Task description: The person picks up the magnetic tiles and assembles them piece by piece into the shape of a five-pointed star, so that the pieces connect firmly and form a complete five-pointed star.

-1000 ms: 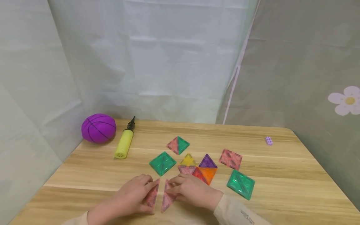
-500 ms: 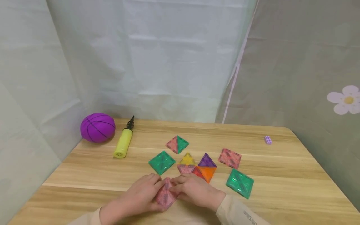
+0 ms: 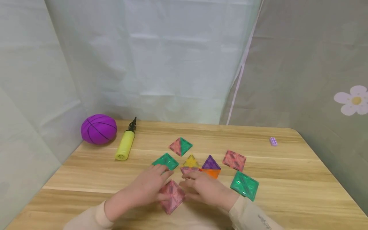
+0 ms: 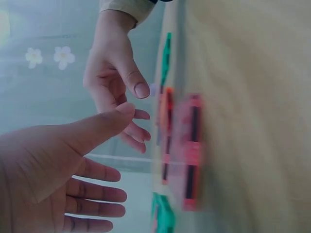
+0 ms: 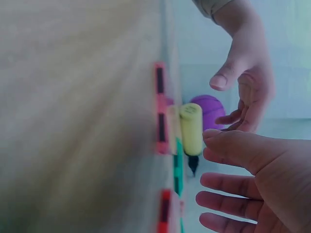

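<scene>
Farthest left, the purple ball (image 3: 99, 129) sits beside the yellow pump (image 3: 125, 145), both out of my way. My left hand (image 3: 146, 185) is over the near part of the table (image 3: 95, 183), its fingers straight and slightly apart, holding nothing. Beyond it is the green diamond (image 3: 168, 159), its halves joined and partly covered by my fingertips. Between my hands lies the pink diamond (image 3: 174, 195), 2 triangles meeting along a middle seam; I judge that join done. Farther back, the pink-and-green diamond (image 3: 180, 146) is paired too. Next comes the middle cluster: yellow triangle (image 3: 191, 162), pink triangle (image 3: 188, 169), purple triangle (image 3: 211, 163), orange triangle (image 3: 211, 173) and a sliver of red. My right hand (image 3: 208, 191) hides part of it; its fingers are extended, apart, gripping nothing. To the right, the pink square (image 3: 234, 160) and green square (image 3: 245, 185) look complete. That makes 5 finished pairs, by my judgement; whether the cluster needs more, I can't tell. Last is the small purple block (image 3: 273, 141), apart from everything.
</scene>
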A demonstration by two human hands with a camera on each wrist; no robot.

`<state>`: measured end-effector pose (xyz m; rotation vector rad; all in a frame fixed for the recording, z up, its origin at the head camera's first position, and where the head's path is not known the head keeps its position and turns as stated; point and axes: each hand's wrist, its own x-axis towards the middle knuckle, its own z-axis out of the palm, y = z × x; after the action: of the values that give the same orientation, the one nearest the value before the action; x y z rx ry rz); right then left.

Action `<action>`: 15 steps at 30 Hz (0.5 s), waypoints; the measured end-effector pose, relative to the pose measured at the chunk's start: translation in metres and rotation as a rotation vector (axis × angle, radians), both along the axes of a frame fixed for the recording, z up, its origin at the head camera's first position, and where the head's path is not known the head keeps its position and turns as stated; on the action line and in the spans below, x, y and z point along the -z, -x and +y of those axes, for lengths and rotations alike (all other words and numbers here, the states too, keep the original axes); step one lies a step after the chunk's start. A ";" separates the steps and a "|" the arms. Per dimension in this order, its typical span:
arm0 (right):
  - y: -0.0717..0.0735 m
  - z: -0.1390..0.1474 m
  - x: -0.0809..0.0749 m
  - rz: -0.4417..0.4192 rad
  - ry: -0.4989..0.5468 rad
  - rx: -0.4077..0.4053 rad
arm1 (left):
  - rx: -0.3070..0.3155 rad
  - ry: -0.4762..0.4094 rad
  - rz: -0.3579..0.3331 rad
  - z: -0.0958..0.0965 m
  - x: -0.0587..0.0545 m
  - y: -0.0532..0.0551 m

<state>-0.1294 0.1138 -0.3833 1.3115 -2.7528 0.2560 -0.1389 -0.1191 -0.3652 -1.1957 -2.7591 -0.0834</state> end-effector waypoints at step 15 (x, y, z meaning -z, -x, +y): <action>0.011 0.038 -0.028 0.054 0.120 0.268 | -0.209 -0.166 -0.158 0.045 -0.002 0.023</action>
<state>-0.1405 0.1515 -0.3552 0.8964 -2.7761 0.3522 -0.1623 -0.0741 -0.3633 -0.8909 -2.9250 -0.3923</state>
